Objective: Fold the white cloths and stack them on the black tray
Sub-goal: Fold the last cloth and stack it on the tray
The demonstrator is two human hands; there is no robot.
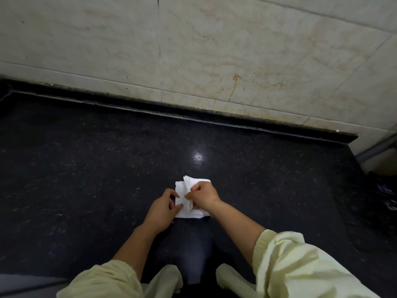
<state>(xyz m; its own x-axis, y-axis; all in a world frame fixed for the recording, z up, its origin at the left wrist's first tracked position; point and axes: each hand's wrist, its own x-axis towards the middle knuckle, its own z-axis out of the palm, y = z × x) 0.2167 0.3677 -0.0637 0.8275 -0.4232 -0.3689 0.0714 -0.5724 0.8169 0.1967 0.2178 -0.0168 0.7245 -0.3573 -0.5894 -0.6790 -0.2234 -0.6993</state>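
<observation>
my white cloth (189, 212) lies on the black speckled bench (86, 168), near its front edge and right in front of me, already folded down to a small rectangle. my left hand (163, 209) sits at the cloth's left edge, with thumb and bent fingers pinching that side and one fingertip lying on top of the fabric. my right hand (203, 195) is closed over the cloth's middle and grips a raised fold that stands up off the flat layer, its far corner poking out beyond my knuckles. both hands nearly touch over the cloth. my cream sleeves (290, 259) are pushed up my forearms. a pale, stained tiled wall (214, 50) rises behind the bench.
</observation>
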